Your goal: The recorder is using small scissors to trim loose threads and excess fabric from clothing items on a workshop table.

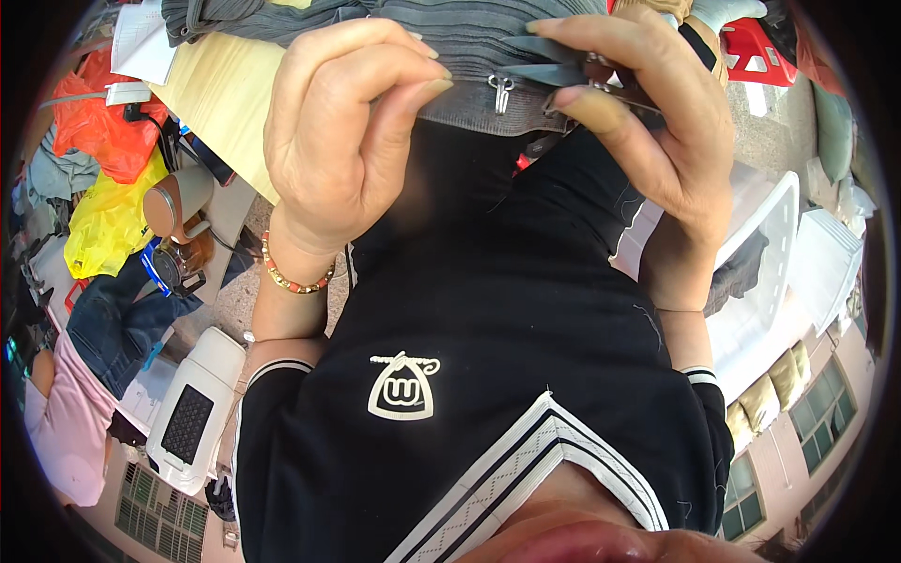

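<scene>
A black top (488,310) fills the middle of the frame, its lower half ending in a striped V-neck. At upper left the pale wood bench (221,98) shows a bare strip, its straight edge slanting down toward the left wrist. A grey pleated garment (432,42) spreads across the top centre, its band's lower edge curving above the lap; between the two hands that band lies uncovered, leaving open room there. The left grip (338,136), left of centre near the top, is curled with thumb and fingertips drawn close together (a red and gold bracelet (298,280) circles that wrist); whether anything thin is pinched there, I cannot tell. The right grip (690,131), at upper right, has thumb and index finger parted around small metal snips (549,74), holding them with both blades spread, points toward the left. Just beside the lower blade's tip sits a silver hook (502,94) on the garment's band.
</scene>
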`<state>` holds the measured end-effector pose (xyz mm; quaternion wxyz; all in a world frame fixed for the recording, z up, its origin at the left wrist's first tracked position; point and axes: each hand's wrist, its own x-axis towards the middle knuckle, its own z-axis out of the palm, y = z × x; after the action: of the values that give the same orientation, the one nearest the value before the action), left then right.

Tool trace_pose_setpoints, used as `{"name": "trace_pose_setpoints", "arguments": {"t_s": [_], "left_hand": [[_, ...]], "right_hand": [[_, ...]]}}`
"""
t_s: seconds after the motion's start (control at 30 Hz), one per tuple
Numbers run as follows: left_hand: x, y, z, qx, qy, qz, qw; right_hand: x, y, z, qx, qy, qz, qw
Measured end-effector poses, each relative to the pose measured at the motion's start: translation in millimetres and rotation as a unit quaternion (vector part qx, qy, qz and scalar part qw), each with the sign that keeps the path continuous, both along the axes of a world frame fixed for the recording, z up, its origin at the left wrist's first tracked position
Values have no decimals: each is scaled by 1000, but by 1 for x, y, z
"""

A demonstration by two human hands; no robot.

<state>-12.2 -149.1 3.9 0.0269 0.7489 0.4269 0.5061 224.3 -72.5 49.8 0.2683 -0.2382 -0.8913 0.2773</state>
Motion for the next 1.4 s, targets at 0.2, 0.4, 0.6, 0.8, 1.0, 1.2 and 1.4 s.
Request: {"name": "trace_pose_setpoints", "arguments": {"t_s": [0.2, 0.4, 0.6, 0.8, 1.0, 1.2, 1.4], "left_hand": [[-3, -5, 4, -38, 18, 0, 999], [-3, -7, 3, -68, 16, 14, 997], [-2, -6, 1, -72, 2, 9, 997], [-5, -6, -3, -115, -82, -28, 990], [0, -9, -14, -178, -276, -91, 940], [0, -11, -15, -205, -337, -102, 913], [-3, -9, -14, -204, -311, -105, 922]], "right_hand": [[-18, -5, 38, -73, -92, -44, 992], [-22, -2, 50, -62, -133, -29, 989], [-22, 7, 52, -43, -156, 9, 987], [-21, 15, 54, -45, -155, 45, 986], [-34, 4, 62, -57, -153, -22, 986], [-44, 19, 61, -97, -190, 15, 977], [-46, 27, 51, 2, -143, 114, 983]]}}
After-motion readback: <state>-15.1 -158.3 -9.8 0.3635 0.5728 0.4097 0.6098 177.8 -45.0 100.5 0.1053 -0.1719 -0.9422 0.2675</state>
